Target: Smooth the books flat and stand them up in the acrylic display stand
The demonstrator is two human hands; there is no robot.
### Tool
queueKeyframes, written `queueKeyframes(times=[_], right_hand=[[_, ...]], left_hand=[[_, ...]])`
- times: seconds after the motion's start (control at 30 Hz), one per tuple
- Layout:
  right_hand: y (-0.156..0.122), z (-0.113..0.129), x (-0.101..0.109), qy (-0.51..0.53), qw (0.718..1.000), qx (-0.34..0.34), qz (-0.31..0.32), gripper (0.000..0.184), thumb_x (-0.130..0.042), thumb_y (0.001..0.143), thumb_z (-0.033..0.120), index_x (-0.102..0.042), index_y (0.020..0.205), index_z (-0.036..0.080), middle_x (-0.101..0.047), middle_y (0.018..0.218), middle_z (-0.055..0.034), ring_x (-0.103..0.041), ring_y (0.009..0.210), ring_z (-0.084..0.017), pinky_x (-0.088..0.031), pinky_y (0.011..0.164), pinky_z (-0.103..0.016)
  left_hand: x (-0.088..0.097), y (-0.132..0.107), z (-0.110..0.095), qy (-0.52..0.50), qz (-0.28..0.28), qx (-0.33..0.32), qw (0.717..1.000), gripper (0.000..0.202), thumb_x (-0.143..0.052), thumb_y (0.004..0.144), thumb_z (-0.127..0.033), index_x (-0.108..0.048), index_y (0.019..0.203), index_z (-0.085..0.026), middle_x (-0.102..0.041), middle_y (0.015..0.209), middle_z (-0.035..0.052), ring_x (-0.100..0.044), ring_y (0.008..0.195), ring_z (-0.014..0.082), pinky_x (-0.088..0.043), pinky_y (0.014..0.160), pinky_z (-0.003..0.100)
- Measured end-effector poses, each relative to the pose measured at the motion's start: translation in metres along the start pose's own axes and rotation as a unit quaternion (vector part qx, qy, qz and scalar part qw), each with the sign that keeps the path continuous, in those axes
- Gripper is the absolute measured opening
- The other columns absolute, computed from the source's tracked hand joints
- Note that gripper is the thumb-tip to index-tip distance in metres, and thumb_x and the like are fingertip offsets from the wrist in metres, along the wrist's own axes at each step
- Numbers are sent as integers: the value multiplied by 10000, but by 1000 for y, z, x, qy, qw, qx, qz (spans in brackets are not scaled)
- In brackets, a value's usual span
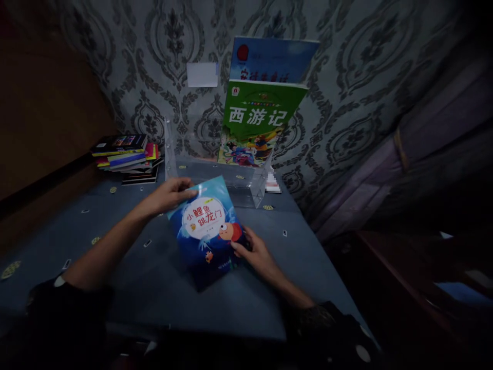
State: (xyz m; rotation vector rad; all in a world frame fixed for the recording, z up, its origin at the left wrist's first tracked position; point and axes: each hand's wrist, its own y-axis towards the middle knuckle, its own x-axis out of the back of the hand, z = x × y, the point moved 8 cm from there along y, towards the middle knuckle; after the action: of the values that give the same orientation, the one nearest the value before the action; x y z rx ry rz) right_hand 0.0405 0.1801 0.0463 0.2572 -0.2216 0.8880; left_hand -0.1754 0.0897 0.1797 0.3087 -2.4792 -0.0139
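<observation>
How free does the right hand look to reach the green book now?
Probably not: the right hand holds the fish book, although the upper part of the green book looks uncovered.

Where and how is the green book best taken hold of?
Probably the green book is best pinched at its upper edge, from above: it stands upright in the clear stand, its top rising over the front wall. The blue book behind may hinder.

Both bare forearms (pixel 111 241) angle inward; the left hand (pixel 172 195) grips farther forward, the right hand (pixel 256 252) nearer, its thumb (pixel 239 249) uppermost.
</observation>
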Motion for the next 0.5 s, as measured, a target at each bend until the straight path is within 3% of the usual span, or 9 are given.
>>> queueKeyframes(times=[0.1,0.2,0.33,0.5], right_hand=[[8,18,0,99,994,-4,40,454,-693,815,559,-710,1054,174,-751,977,-67,-700,874,-222,-585,814,-387],[17,49,2,117,993,30,10,421,-675,824,584,-709,892,171,-712,806,-19,-643,722,-166,-549,669,-293],[29,105,9,108,984,110,-84,428,-600,871,611,-637,794,192,-596,696,26,-548,660,-131,-474,604,-244],[32,164,27,96,958,199,-182,460,-509,931,619,-555,726,210,-471,647,47,-427,581,-101,-389,542,-225]], left_hand=[[20,-17,-48,46,-45,-62,996,372,-545,868,-522,-582,810,-156,-536,685,-22,-480,596,107,-349,525,201],[23,-31,-78,144,-103,-108,978,380,-466,929,-488,-571,761,-162,-483,643,-31,-438,580,104,-304,534,215],[11,-35,-97,249,-156,-155,943,450,-403,981,-478,-485,655,-180,-428,577,-42,-387,539,98,-252,548,240],[-8,-37,-118,315,-175,-235,903,510,-351,1026,-487,-480,638,-183,-440,561,-38,-391,520,98,-236,545,244]])
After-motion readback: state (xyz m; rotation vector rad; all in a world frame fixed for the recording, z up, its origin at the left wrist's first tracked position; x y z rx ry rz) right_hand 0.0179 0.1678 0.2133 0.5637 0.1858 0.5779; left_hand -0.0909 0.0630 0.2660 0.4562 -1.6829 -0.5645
